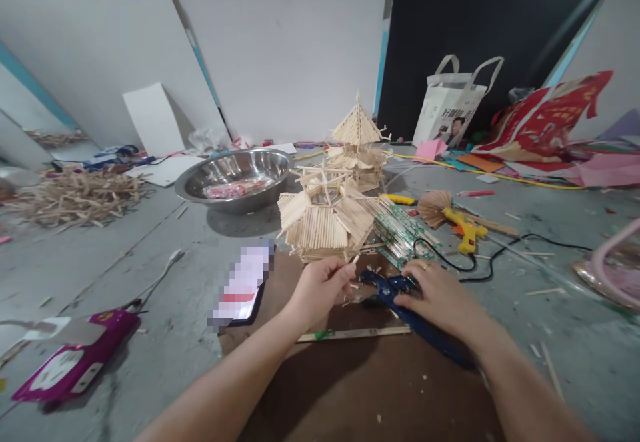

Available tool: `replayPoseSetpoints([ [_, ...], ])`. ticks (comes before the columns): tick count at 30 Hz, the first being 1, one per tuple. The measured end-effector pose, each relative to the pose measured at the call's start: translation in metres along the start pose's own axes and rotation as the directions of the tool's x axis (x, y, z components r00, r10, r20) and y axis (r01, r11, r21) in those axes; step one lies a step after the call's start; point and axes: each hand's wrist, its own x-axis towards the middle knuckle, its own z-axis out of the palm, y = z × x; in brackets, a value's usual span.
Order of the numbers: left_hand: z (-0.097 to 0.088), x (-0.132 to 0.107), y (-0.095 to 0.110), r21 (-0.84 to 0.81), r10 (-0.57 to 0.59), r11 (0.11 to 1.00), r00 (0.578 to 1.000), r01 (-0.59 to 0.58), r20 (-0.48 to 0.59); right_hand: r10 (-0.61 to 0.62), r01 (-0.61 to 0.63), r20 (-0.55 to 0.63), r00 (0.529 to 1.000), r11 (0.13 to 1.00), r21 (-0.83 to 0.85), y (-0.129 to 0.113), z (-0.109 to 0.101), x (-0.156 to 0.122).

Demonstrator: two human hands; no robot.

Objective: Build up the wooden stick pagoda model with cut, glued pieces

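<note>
Pinched between the thumb and fingers of my left hand (323, 289) is a short wooden stick (355, 261). My right hand (443, 295) is wrapped round the blue-handled pliers-like cutters (387, 290), whose jaws point toward my left hand. Just beyond the left hand stands a model pavilion roof (325, 225) built of thin wooden sticks. Behind it rises a second stick model with a pointed roof (358, 129). A chopstick in a printed paper wrapper (360, 334) lies across the brown board (380, 389) below my hands.
A phone (245, 282) lies left of the models, near a steel basin (235, 175). Wrapped chopsticks (403, 232) and a yellow glue gun (465, 229) with a black cord lie to the right. A purple power strip (80, 355) sits at left, below a stick pile (80, 195).
</note>
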Motion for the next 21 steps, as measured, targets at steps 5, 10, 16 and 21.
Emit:
replayPoseSetpoints([
  [5, -0.005, 0.005, -0.007, 0.101, 0.097, 0.991, 0.995, -0.094, -0.030, 0.007, 0.015, 0.144, 0.990, 0.988, -0.151, 0.000, 0.010, -0.008],
  [10, -0.007, 0.008, -0.012, 0.135, 0.122, 0.984, 0.992, -0.117, -0.028, 0.049, -0.006, 0.235, 0.971, 0.984, -0.179, 0.000, 0.010, -0.013],
  [16, -0.008, 0.007, -0.009, 0.188, 0.123, 0.975, 0.992, -0.114, -0.034, -0.007, 0.022, 0.167, 0.986, 0.996, -0.085, 0.007, 0.003, -0.012],
  [21, -0.006, 0.006, -0.011, 0.204, 0.148, 0.969, 0.988, -0.139, -0.032, 0.026, -0.033, 0.096, 0.995, 0.997, 0.067, 0.011, -0.013, -0.012],
])
